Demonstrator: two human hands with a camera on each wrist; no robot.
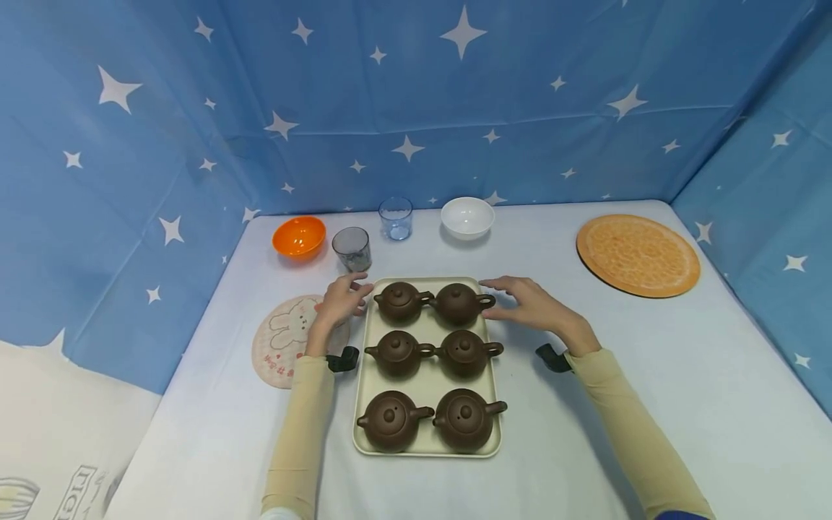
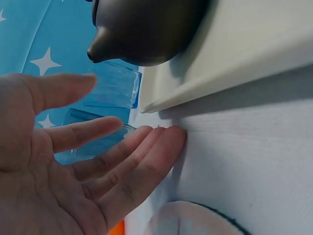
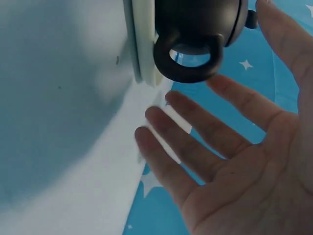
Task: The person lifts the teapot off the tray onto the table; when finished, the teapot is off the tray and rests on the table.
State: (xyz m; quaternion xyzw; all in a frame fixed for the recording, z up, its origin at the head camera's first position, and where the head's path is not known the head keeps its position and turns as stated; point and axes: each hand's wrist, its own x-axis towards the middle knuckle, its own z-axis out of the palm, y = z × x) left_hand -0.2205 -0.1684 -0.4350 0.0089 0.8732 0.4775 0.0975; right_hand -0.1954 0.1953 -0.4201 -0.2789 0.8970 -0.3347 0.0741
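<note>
A cream tray [image 1: 416, 456] holds several dark brown teapots in two columns, their handles toward the right. At its far left corner is my left hand [image 1: 343, 297], fingers apart and palm turned to the tray. The spout of the far left teapot [image 1: 399, 302] points toward that hand, and in the left wrist view nothing lies between the fingers. My right hand [image 1: 523, 303] is at the far right corner, fingers spread beside the handle of the far right teapot [image 1: 457, 305]. In the right wrist view, the fingertips [image 3: 217, 83] come right up to this handle [image 3: 188, 73].
Behind the tray stand an orange bowl [image 1: 299, 238], a grey glass [image 1: 352, 250], a blue glass [image 1: 396, 219] and a white bowl [image 1: 467, 218]. A round rabbit mat [image 1: 273, 354] lies left, partly under the left arm. An orange-slice mat [image 1: 637, 256] lies far right. Blue star cloth [image 1: 416, 101] hangs behind.
</note>
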